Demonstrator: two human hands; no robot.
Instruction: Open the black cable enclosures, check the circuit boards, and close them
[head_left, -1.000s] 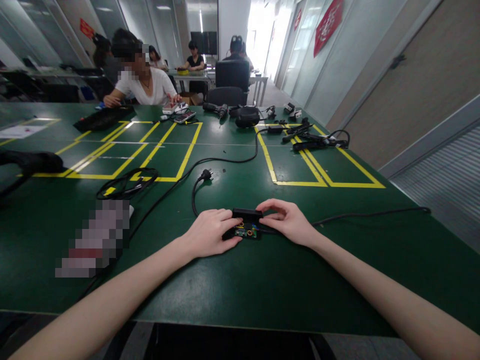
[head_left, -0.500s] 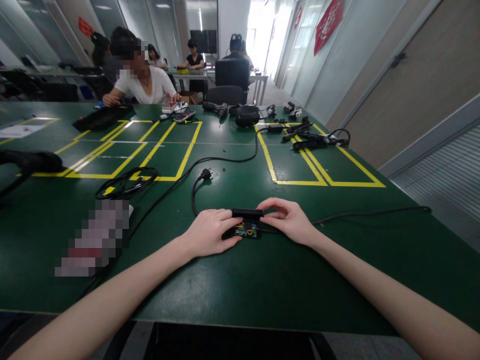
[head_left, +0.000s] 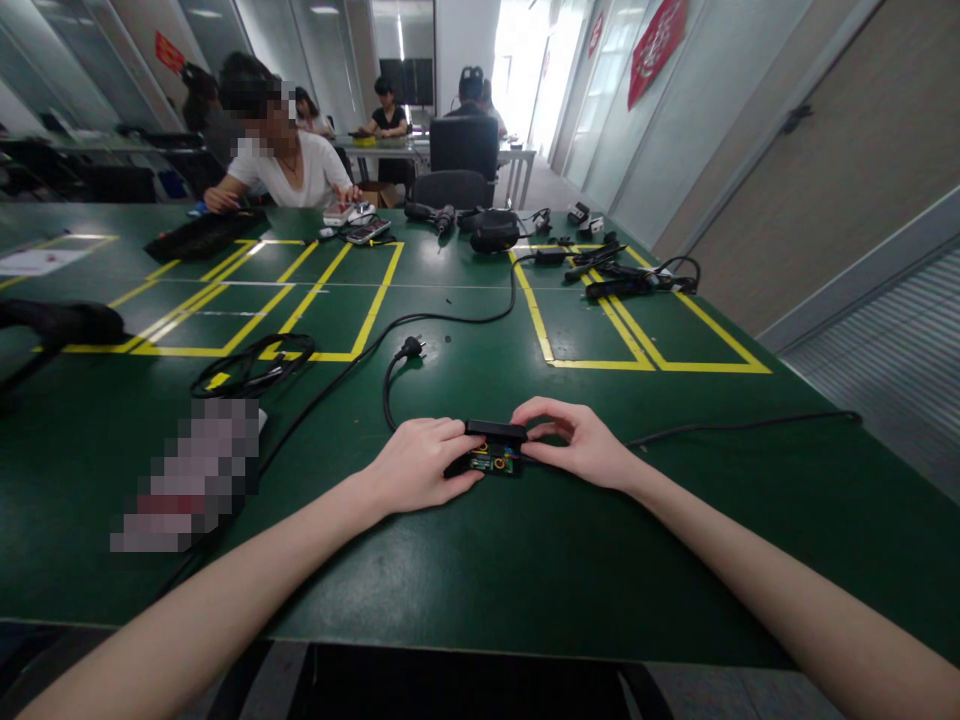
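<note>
- Black box (head_left: 496,432): a small casing lying on the near middle of the bench (head_left: 480,580), between the two hands. Its near side is open and shows a circuit board (head_left: 495,464) with green, orange and yellow parts.
- Left hand (head_left: 420,462): closed on the left end of the black box, fingers laid over the top edge and thumb against the near side.
- Right hand (head_left: 579,443): closed on the right end of the black box, which is pinched between the thumb and the curled fingers. The two hands are close together, with only the box between them.
- Thin cable (head_left: 739,428): runs along the bench from under the right hand to the right edge.
- Power plug (head_left: 411,349): lies just beyond the left hand, at the end of a black lead that curves to the far side.
- Coiled cable (head_left: 251,363): a loose black loop, left of the plug and well apart from the hands.
- Yellow tape lines (head_left: 375,305): mark out rectangles on the far half of the bench.
- Black tools (head_left: 630,283): a cluster with leads at the far right. More dark gear lies at the far middle.
- Co-worker (head_left: 289,170): a person in a white shirt sits at the far left, hands on the bench.
</note>
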